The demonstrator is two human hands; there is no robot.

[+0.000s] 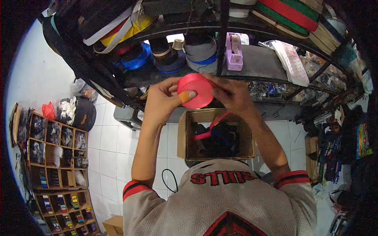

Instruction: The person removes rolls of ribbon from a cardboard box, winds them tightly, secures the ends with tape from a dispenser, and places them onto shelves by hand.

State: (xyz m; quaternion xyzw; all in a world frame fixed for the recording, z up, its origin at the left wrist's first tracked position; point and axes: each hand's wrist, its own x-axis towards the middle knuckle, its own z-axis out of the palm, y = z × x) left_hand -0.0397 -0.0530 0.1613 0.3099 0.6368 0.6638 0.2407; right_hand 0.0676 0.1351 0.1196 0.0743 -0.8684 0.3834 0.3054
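My left hand [167, 94] is closed around a roll of bright pink ribbon [199, 92], its thumb pressed on the flat face. An orange wrap [184, 97] circles that thumb. At the roll's right edge, my right hand [236, 96] has its fingers curled in, partly blurred, and the ribbon's loose end [215, 122] runs down from beneath it. That end hangs over an open cardboard box [182, 135] holding dark material. The exact grip of the right fingertips is hard to make out.
Ahead stands a black metal rack [173, 35] with rolls of webbing [201, 55], a blue ribbon roll [136, 57] and a lilac tape dispenser [234, 53]. Wooden cubbyholes [59, 155] stand at left. Bagged goods [334, 145] crowd the right side.
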